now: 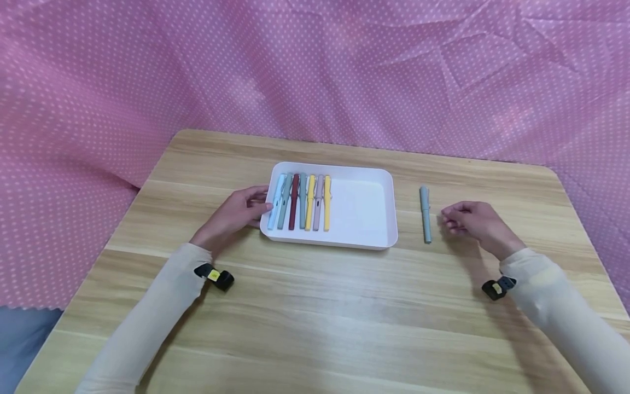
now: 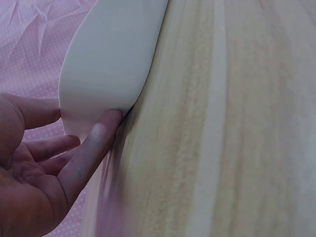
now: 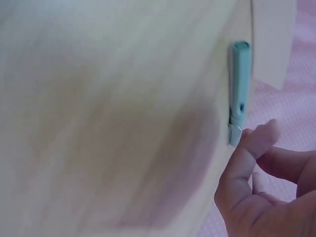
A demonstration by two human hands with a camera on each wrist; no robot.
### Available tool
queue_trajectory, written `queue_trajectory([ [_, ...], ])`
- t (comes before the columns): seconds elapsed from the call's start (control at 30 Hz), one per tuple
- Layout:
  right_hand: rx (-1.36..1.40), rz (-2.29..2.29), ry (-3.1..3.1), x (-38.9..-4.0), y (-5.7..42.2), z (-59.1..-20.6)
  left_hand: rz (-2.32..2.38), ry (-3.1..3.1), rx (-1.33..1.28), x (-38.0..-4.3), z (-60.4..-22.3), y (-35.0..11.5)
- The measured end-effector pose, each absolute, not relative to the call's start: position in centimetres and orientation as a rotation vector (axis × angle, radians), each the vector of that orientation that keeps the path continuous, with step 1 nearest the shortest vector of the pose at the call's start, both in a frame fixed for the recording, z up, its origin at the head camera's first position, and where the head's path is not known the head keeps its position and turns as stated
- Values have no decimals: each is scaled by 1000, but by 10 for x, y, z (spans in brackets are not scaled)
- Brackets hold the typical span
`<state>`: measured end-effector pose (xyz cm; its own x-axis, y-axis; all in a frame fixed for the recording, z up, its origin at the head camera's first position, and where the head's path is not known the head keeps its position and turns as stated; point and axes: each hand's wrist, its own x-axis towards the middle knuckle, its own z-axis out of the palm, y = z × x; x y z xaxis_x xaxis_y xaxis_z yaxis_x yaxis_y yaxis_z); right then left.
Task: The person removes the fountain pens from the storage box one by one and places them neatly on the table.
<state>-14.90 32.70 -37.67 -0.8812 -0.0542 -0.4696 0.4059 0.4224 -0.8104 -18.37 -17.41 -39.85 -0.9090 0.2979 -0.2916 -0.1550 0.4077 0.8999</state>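
Observation:
My left hand [image 1: 241, 208] rests against the left end of a white rectangular tray [image 1: 364, 205]. In the left wrist view, its straight thumb [image 2: 94, 143] touches the tray's outer wall [image 2: 106, 54], with other fingers beside the end. Several capped pens lie side by side in the tray's left half, including a dark red pen [image 1: 294, 202] and a yellow pen [image 1: 327, 203] at the row's right end. A grey-green pen [image 1: 425, 214] lies on the table right of the tray. Just right of that pen, my right hand [image 1: 474, 221] hovers with fingers loosely bent, holding nothing.
The tray stands on a wood-grain table [image 1: 315, 317] toward its back edge. Behind hangs a pink dotted cloth [image 1: 315, 76]. Black wrist cameras are strapped over both pale sleeves [image 1: 162, 306].

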Motion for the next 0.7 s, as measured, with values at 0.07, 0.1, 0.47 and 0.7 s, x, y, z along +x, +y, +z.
queue_trajectory([
  [0.07,309,-1476,2271,-150,331,-372,1509,2264,111,-184,-398,-174],
  [0.1,308,-1486,2276,-150,333,-370,1509,2266,100,-184,-397,-173],
  [0.47,179,-1532,2307,-161,329,-336,1507,2252,78,-186,-395,-173],
  [0.7,66,-1513,2298,-175,308,-314,1499,2250,101,-186,-396,-174],
])
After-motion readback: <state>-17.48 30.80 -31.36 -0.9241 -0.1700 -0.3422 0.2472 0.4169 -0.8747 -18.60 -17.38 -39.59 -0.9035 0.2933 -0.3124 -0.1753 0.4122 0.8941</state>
